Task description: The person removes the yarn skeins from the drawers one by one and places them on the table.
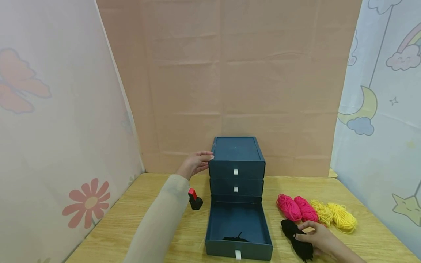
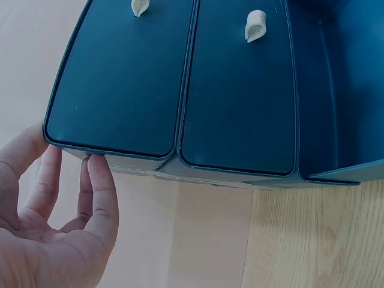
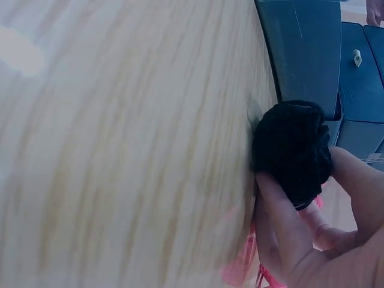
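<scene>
A dark blue drawer unit (image 1: 236,149) stands on the table, its bottom drawer (image 1: 238,250) pulled out. Inside that drawer, a bit of black yarn (image 1: 235,239) shows behind the front panel. My left hand (image 1: 197,162) rests against the upper left side of the unit, and in the left wrist view its fingertips touch the edge by the top drawer (image 2: 114,78). Right of the open drawer, my right hand (image 1: 315,237) grips a black yarn skein (image 1: 297,239) between thumb and fingers, low over the table. The right wrist view shows the black skein (image 3: 291,150) close to the wood.
Pink yarn skeins (image 1: 297,208) and yellow yarn skeins (image 1: 333,215) lie beyond my right hand. A small black and red object (image 1: 195,199) shows beside my left forearm. Brown paper (image 1: 230,80) covers the wall behind the wooden table (image 1: 131,219).
</scene>
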Demonstrator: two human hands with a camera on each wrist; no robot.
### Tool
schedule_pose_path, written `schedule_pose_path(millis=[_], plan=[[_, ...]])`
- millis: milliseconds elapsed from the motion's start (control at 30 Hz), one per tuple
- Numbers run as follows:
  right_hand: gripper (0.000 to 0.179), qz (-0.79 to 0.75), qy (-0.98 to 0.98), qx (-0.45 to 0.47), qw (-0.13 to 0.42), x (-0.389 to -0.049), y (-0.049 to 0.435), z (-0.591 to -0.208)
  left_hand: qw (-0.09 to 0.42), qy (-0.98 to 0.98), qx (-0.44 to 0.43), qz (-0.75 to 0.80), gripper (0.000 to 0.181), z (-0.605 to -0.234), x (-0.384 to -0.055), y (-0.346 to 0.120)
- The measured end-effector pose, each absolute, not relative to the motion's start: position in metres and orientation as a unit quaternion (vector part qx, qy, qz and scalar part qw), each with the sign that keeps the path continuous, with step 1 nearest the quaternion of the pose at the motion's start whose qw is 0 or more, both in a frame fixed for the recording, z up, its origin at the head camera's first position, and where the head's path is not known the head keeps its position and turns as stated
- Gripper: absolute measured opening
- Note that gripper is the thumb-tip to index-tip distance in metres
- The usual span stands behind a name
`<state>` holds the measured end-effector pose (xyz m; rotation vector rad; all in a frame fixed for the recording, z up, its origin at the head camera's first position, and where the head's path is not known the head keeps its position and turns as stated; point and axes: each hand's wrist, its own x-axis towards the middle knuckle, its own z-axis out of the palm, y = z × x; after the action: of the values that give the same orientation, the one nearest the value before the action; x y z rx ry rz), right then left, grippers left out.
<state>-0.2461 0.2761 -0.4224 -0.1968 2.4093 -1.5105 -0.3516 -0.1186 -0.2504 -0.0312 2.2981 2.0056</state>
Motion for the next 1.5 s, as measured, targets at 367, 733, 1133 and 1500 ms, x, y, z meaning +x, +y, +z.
schedule_pose_path(millis=[367,733,1133,1500], plan=[[0.047,-0.542,0.821,-0.084,0.158,-0.245,0.277,-0.421,0.045,0.747,-0.015,0.664,0.025,-0.249,-0.351,-0.119],[0.044,-0.563,0.802,-0.093,0.176,-0.245,0.279,-0.423,0.046,0.741,-0.009,0.669,0.026,-0.250,-0.352,-0.118],[0.047,-0.515,0.840,-0.062,0.157,-0.244,0.284,-0.409,0.046,0.740,-0.008,0.671,0.026,-0.251,-0.353,-0.118],[0.053,-0.526,0.836,-0.095,0.122,-0.242,0.283,-0.363,0.045,0.739,-0.014,0.672,0.026,-0.251,-0.355,-0.118]])
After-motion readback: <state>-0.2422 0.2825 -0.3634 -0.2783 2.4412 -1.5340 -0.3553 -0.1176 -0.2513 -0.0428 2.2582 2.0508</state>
